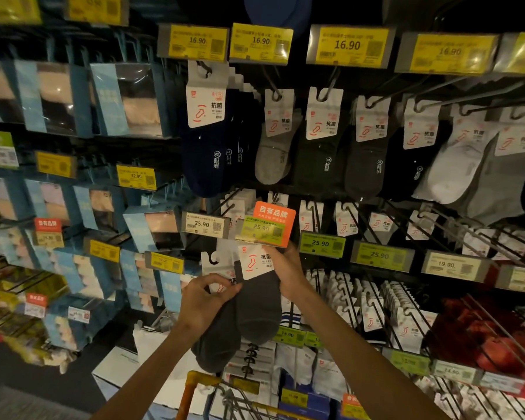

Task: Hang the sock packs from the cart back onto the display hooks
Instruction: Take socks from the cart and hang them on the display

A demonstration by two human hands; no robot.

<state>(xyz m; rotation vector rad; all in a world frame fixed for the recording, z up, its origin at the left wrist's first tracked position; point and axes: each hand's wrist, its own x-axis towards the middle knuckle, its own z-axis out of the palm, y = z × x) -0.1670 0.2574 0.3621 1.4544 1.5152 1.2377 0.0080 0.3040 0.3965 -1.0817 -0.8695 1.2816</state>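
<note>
1. Pinching, left hand (208, 301) nips one grey sock pack (215, 344) by its card (214, 266); right hand (288, 274) curls round the second pack (259, 307), lower centre.
2. Neither hung yet, I'd say; wire hooks (332, 78) above wait.
3. Soft knit, stiff white card, hooked cut-out; cart (191, 386) at bottom edge.

Labels and goods around me
Yellow price tags (347, 45) run along the far top row, and an orange sign (274, 218) sits over one tag in the middle. Blue boxes (128, 100) fill my left; red goods (494, 331) lie near right.
</note>
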